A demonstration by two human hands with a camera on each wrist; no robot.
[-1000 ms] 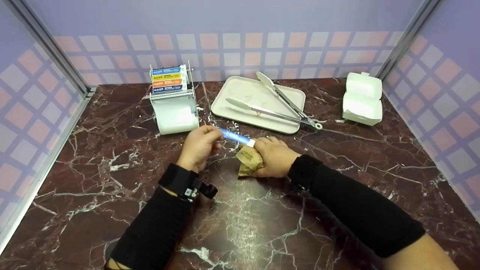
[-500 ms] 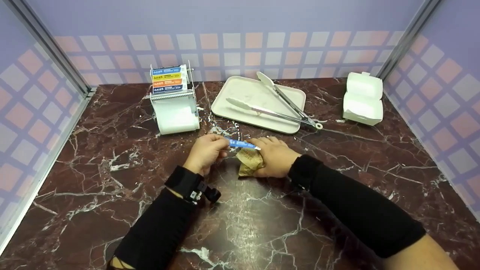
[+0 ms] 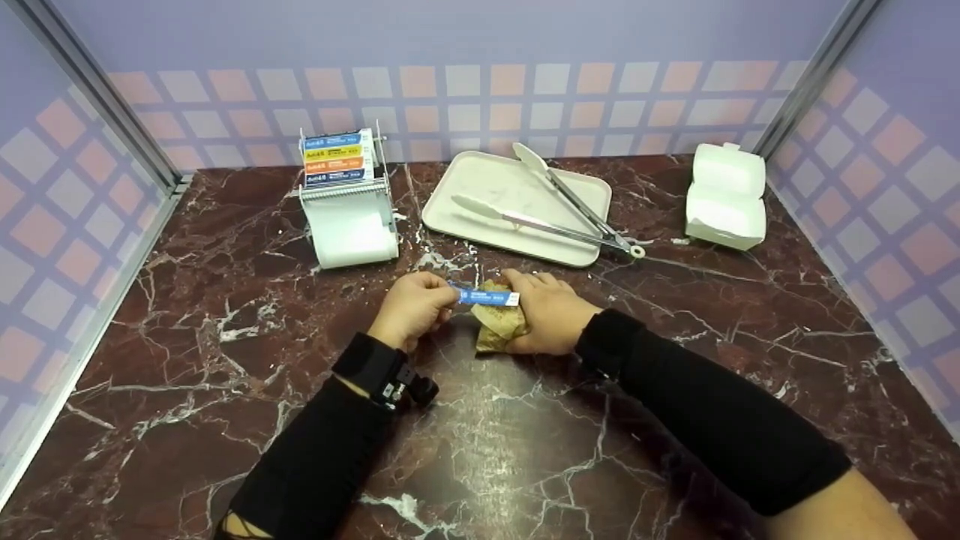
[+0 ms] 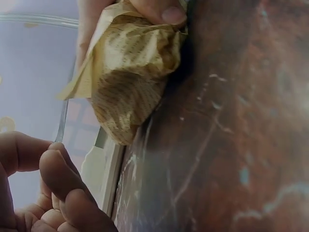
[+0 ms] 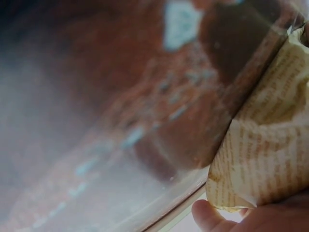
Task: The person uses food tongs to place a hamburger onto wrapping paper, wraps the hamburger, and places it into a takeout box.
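My left hand (image 3: 411,309) pinches one end of a blue printed label strip (image 3: 489,298) between thumb and forefinger. The strip stretches to the right over the top of a small package (image 3: 498,330) in crinkled brown printed paper; its white end is near my right fingers. I cannot tell whether the strip touches the paper. My right hand (image 3: 553,311) grips the package from its right side against the table. In the left wrist view the wrapped package (image 4: 130,63) shows folded paper with a loose flap. What is inside the paper is hidden.
Back left stands a label dispenser (image 3: 349,225) with several coloured strips on top. A pale tray (image 3: 465,176) with metal tongs (image 3: 559,231) lying across it is behind my hands. An open white clamshell box (image 3: 726,199) sits at back right. Panels surround the table.
My left hand has come slightly nearer and to the right, bringing the blue strip down from a slant to nearly level over the package. My right hand and the package stay put.
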